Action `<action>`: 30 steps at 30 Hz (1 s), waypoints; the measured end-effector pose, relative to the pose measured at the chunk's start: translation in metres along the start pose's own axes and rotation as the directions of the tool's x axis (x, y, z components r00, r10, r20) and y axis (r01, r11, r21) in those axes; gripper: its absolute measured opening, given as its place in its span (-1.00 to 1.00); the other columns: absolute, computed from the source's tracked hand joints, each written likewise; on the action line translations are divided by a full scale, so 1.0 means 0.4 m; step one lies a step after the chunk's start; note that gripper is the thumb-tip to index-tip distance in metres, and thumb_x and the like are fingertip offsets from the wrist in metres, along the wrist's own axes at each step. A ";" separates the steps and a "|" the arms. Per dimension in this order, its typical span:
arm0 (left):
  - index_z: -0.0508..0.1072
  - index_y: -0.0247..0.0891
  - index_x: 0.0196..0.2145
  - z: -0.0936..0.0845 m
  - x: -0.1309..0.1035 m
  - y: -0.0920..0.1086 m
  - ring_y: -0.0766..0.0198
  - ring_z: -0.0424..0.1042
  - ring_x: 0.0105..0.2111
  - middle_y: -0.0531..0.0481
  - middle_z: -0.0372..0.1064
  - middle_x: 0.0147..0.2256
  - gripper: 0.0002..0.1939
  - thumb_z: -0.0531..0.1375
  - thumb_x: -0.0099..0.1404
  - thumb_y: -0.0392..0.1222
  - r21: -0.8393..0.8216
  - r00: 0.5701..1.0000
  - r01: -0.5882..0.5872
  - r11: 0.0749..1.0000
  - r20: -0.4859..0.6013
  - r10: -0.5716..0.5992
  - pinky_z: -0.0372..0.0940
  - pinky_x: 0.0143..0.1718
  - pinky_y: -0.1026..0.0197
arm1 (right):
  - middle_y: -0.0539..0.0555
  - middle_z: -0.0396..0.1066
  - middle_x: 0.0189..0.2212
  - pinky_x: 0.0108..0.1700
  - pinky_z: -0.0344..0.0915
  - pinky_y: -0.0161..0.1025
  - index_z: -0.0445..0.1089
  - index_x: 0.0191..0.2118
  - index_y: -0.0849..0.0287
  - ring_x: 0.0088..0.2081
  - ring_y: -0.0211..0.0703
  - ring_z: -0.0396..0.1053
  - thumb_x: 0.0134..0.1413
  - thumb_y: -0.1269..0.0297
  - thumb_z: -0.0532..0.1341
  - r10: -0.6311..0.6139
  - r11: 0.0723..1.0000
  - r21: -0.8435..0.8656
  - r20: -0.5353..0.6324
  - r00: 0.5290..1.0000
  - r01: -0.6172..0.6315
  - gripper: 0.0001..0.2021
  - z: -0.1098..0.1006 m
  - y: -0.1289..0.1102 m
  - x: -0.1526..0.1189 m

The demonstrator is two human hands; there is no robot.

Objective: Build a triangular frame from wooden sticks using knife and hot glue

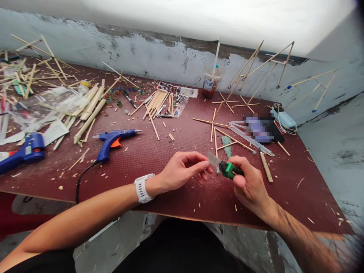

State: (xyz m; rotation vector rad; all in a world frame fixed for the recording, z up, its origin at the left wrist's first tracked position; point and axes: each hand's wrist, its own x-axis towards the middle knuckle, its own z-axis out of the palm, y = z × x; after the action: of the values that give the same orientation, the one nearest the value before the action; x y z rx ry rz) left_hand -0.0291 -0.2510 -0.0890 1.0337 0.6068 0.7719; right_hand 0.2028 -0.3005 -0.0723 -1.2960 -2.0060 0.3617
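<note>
In my right hand (251, 185) is a green and black utility knife (228, 170), its blade out and pointing up to the left. My left hand (186, 168), below a white watch (143, 188), is closed in a pinch near the blade's tip. Whatever lies between its fingertips, if anything, is too small to make out. Just beyond the knife, a thin wooden stick frame (227, 145) lies on the dark red table (159, 204), with a green strip (226, 146) partly under it.
Two blue glue guns, one (108, 142) in the middle left, rest on the table. A bundle of sticks (156, 103), a drink cup (210, 84) and stick frames (253, 72) stand toward the wall. A wooden-handled tool (266, 167) and clear glue sticks (251, 138) lie at right.
</note>
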 end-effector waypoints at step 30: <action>0.48 -0.34 -0.36 0.021 -0.018 0.038 0.39 0.51 -0.54 0.00 0.55 -0.46 -0.63 0.42 0.32 0.04 0.063 0.999 0.009 0.998 0.037 -0.012 0.46 -0.45 0.35 | 0.03 0.55 -0.46 -0.46 0.23 -0.27 0.45 -0.10 0.14 -0.50 -0.21 0.49 0.42 0.20 0.15 -0.331 0.875 -0.365 0.029 0.943 0.318 -0.83 0.006 0.010 0.022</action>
State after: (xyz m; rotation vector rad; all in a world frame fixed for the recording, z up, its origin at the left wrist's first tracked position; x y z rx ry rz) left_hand -0.0310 -0.2566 -0.0712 1.0995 0.6069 0.7266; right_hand 0.2016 -0.2906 -0.0728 -1.1324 -2.2850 -0.2050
